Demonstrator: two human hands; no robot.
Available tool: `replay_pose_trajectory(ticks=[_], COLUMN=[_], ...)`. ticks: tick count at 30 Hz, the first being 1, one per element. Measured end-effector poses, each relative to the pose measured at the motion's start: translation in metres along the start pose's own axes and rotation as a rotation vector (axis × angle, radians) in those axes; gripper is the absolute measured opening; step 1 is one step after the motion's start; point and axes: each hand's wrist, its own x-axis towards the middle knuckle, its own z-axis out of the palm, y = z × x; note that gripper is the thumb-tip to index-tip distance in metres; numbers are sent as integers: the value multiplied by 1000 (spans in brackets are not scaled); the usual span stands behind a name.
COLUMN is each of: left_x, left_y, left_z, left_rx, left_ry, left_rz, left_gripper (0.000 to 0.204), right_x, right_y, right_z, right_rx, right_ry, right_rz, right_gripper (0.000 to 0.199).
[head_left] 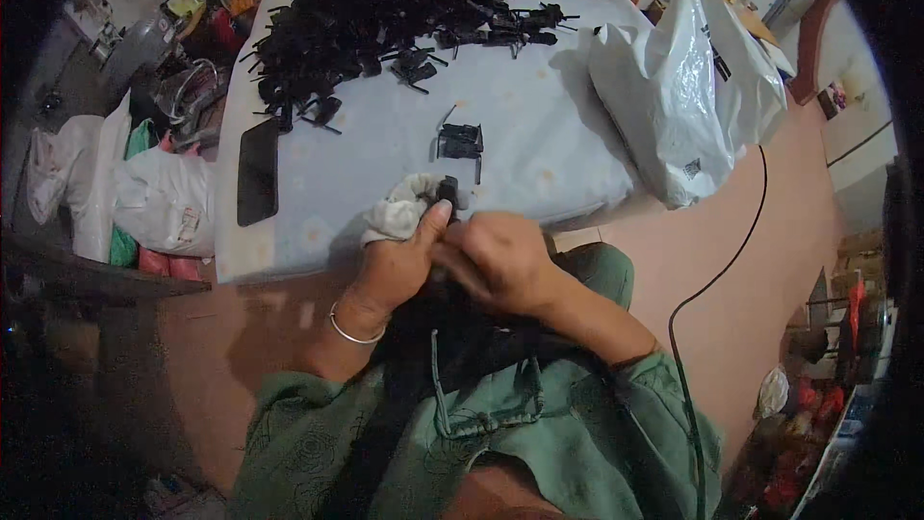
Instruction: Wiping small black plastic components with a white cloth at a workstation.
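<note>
Left hand [395, 265] grips white cloth [397, 212] and small black part [448, 193]; right hand [500, 260] touching beside it.

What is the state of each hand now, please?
Left hand: closed on a white cloth and a small black part.
Right hand: closed; its contents cannot be told.

Both hands closed together at the picture's centre, forearms bare.

The left hand [399, 260] sits at about 9 o'clock of the right hand [496, 260], the two touching; its thumb points up toward 12 o'clock and its fingers are curled shut. The left wrist bends back toward 7 o'clock and carries a thin bangle. The right hand is fisted, knuckles up, its forearm running off toward 4 o'clock into a rolled green sleeve.
</note>
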Motion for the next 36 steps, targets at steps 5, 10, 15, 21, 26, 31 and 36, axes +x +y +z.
replay_pose_trajectory(ticks=[5,10,15,21,26,31,36], left_x=[-8,-6,-8,-2,-5,0,-2], left_y=[11,0,-7,9,-13,-1,3], left_z=[-3,-3,-7,0,-8,-13,-9], left_rx=[-21,166,400,827,586,-55,99], left_ry=[-123,-12,37,26,5,-28,-40], left_rz=[-99,152,155,554,414,-92,-36], left_gripper=[20,20,21,18,18,28,25], right_x=[7,3,5,-11,-5,-12,-10], right_y=[18,13,13,21,20,33,35], right_z=[3,1,2,23,4,-2,-8], right_rx=[12,428,258,726,669,449,332], right_ry=[157,-10,-194,-91,-143,-235,-87], right_rz=[352,537,454,775,654,573,311], right_gripper=[19,22,25,26,23,15,14])
